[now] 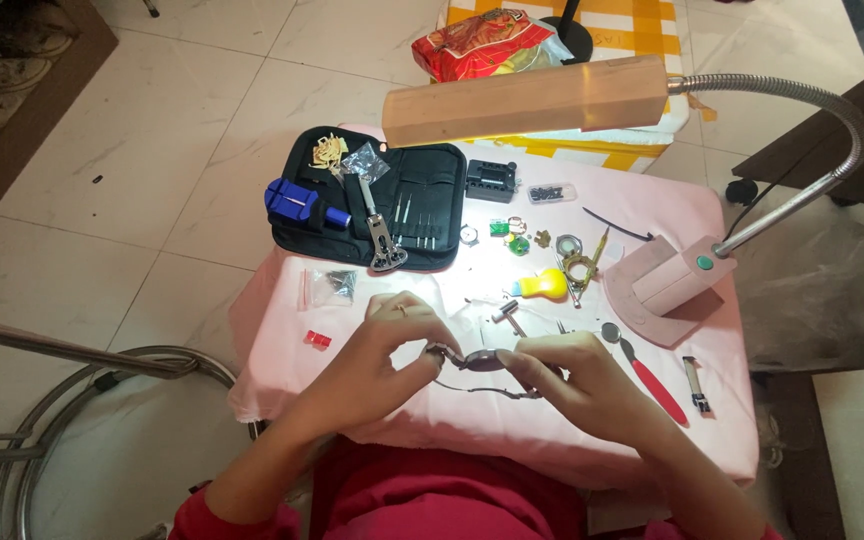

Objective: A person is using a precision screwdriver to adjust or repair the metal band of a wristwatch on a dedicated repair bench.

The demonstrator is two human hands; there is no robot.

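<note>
— Head view, item one: what are the hands doing?

— Both are meeting over the near edge of the pink-covered table [282,330]. The left hand [387,350] is curling in from the left, thumb and fingertips pinching one end of a wristwatch [480,362]. The right hand [577,375] is coming in from the right, fingers closing narrowly on the watch's other side. Forearms are angling up from red sleeves at the bottom of the frame.

— And the watch itself?

— It is sitting between the two hands, just above the cloth, with its metal band trailing below.

— Packages next?

— A black zip tool case [372,200] is lying open at the table's far left, with a blue block-shaped tool [297,203] on it and two small clear packets at its top edge. Another clear packet [332,287] is resting on the cloth in front of the case. A crumpled red and yellow bag [482,42] is lying beyond the table.

— Anything else?

— A yellow bulb-shaped blower [542,286] is sitting mid-table, a red-handled tool [652,385] is lying just right of the right hand, and a pink gooseneck lamp [527,100] is leaning over everything.
</note>
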